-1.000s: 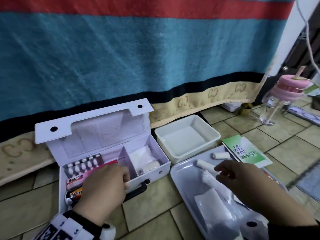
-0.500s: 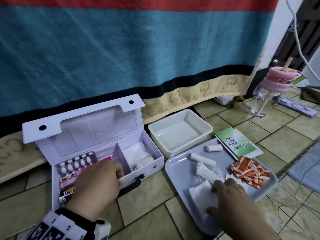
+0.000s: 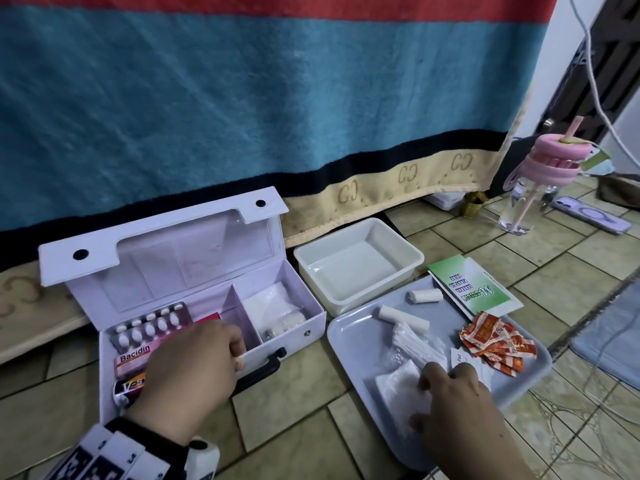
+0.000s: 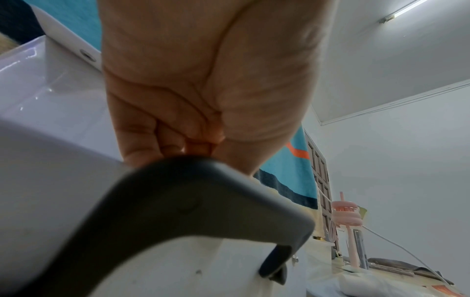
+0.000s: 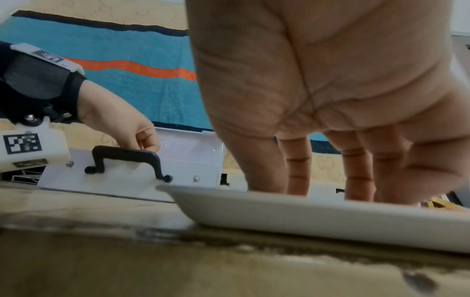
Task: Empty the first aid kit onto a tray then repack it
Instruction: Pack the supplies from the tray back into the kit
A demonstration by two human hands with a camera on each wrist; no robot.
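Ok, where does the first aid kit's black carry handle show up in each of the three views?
Head: the black handle lies low on the kit's front wall, left of centre, partly behind the left hand.
Left wrist: fills the lower middle, blurred and close, under the fingers.
Right wrist: left of centre, below the left hand.
Shared landmark: the white kit itself.

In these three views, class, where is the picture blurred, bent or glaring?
Head view: sharp, but wide-angle bending curves the blanket's stripes. Left wrist view: the kit's black handle is close and out of focus; a ceiling tube light glares. Right wrist view: the floor in front is blurred, the first aid kit is sharper.
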